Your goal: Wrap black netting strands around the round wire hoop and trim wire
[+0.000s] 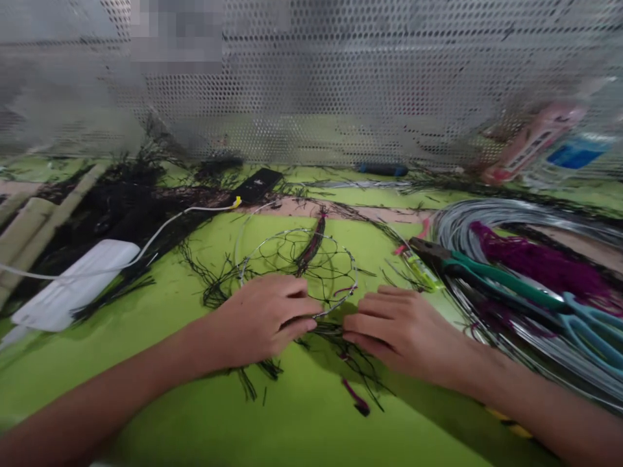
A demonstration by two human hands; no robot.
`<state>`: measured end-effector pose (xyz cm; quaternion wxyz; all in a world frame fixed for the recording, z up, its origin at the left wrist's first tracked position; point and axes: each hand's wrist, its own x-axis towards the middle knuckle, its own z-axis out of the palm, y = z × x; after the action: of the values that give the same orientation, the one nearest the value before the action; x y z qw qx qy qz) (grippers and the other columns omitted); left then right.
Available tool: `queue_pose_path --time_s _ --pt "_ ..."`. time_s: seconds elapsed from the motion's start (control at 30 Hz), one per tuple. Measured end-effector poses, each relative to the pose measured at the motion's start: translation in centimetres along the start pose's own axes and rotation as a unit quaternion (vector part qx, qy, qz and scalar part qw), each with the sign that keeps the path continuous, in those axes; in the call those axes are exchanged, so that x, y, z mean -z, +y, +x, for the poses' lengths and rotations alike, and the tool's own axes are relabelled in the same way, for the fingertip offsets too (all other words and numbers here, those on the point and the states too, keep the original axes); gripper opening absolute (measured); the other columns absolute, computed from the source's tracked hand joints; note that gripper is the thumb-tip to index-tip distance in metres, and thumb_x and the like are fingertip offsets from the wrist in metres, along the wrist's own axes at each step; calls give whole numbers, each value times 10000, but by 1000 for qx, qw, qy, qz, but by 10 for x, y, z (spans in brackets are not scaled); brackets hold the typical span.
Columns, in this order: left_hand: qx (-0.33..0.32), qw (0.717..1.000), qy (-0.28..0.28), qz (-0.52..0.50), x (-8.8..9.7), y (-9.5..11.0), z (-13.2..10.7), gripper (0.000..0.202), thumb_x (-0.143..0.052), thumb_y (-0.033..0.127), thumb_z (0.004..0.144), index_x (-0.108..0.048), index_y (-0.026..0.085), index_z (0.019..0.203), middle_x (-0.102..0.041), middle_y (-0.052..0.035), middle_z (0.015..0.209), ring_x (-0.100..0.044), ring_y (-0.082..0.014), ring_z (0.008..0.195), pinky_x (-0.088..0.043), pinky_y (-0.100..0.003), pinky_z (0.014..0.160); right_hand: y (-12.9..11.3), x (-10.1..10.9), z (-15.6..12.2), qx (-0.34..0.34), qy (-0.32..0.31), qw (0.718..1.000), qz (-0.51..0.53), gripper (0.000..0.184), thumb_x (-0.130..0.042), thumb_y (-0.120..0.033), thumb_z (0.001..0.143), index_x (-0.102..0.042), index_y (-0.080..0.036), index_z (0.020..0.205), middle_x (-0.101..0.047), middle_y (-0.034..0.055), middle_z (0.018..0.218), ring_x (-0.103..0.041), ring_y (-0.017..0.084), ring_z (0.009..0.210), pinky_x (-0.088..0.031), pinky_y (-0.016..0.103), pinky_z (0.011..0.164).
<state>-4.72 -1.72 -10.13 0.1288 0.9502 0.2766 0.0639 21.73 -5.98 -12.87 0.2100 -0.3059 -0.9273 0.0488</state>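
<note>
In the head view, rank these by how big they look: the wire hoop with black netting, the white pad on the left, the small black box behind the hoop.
Largest to smallest:
1. white pad, though hoop and pad look close, so their order is unsure
2. wire hoop
3. black box, farther back, so it may only look smallest

I've got both hands low on the green bench, the left hand pinching the near rim of a wire hoop strung with black netting, the right hand flat just beside it on loose black strands. Off right, green-handled pliers lie across a wire coil; off left, a white power bank.
</note>
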Motion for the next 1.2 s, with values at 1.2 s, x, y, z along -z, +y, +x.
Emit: queue_pose_path --time_s 1.2 --pt "-25 998 -18 -56 -10 -14 13 231 -425 189 1068 -649 146 1105 -660 -71 1019 -612 -177 829 -457 -302 701 -6 -2 8 -52 -31 998 18 69 -515 -192 1030 -568 -190 985 -612 2 793 -552 158 717 -390 309 665"
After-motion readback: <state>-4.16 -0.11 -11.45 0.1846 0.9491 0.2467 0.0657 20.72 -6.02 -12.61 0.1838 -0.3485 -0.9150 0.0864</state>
